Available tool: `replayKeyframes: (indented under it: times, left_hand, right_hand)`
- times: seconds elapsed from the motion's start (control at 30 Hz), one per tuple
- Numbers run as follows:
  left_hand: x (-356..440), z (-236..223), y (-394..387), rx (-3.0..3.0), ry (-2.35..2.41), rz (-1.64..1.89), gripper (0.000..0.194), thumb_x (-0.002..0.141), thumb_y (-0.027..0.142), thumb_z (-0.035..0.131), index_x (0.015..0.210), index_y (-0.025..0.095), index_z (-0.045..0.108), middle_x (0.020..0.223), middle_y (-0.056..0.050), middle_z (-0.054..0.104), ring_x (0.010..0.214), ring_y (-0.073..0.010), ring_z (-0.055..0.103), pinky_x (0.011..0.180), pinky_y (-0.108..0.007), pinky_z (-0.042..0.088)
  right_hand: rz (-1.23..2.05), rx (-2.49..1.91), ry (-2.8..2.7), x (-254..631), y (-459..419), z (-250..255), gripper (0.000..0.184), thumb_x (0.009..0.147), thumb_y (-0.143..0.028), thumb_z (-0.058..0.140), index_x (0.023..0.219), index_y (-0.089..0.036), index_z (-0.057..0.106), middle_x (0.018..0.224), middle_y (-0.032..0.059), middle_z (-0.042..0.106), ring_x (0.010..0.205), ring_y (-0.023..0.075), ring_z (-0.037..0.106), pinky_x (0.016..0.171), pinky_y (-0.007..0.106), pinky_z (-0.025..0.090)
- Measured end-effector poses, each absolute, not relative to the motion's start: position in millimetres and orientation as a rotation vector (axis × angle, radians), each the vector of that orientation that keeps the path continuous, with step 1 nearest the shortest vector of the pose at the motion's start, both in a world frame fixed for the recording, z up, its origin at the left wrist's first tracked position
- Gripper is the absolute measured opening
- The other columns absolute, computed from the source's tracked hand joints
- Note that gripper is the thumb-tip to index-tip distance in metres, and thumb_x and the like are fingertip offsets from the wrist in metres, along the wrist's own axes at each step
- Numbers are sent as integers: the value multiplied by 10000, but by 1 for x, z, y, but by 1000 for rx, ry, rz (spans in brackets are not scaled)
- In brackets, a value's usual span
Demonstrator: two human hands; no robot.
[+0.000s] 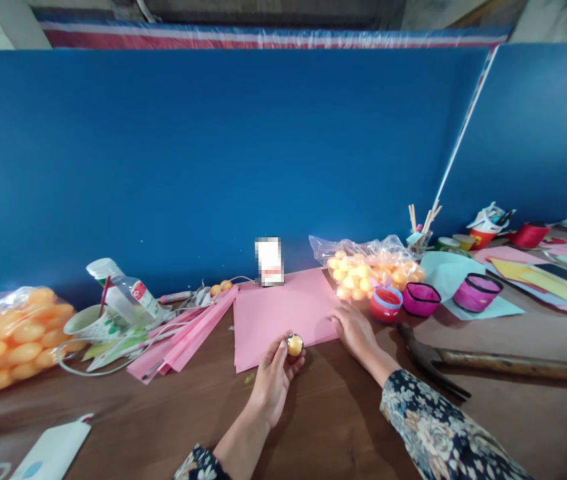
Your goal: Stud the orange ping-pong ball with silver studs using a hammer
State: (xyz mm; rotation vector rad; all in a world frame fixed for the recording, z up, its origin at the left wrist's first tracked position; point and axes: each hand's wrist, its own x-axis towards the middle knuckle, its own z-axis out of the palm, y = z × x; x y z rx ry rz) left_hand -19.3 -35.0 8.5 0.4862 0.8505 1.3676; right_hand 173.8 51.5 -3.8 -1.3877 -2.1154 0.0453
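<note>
My left hand [276, 373] is closed around a small round yellow ball [294, 345] with dark marks at its rim, held between thumb and fingers above the table's near middle. Under and beyond it lies a stack of pink paper sheets [283, 313]. My right hand [356, 330] rests at the right edge of that stack, fingers stretched forward and no object visible in them. Just past its fingertips sits a clear plastic bag of yellow-orange balls [361, 273]. A small red cup with a lilac rim [386, 305] stands to its right.
A claw hammer [503, 363] lies to the right, near two magenta fabric cups [421, 300]. Folded pink strips [193, 333], a tilted plastic bottle [138, 303] and another bag of orange balls [13, 340] occupy the left. A blue partition [223, 153] rises behind.
</note>
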Motion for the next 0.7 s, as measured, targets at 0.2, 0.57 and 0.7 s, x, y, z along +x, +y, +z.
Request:
replayKeyframes:
  times: [0.2,0.57,0.7]
  left_hand:
    - [-20,6,-34,481,857,1363,316,759,283,614,1050,163,595,928,-71,654,789,-158,630,749,-285,495]
    - [-19,6,-33,474,853,1363,323,749,282,626,1047,159,598,919,-70,659,789,-160,636,734,-276,502]
    - [-19,6,-33,471,861,1370,323,740,280,635,1036,154,602,902,-69,662,772,-159,638,719,-273,506]
  right_hand:
    - [47,-1365,-2109,173,52,-3,218,792,-112,448,833,-203,641,819,49,644,892,207,533,806,306,400]
    - [52,-1350,-2114,174,53,-5,220,785,-105,468,824,-211,658,790,45,646,891,206,543,836,316,397]
    - [51,-1354,-2111,175,53,-7,222,784,-105,476,846,-216,658,811,45,651,892,209,545,827,316,404]
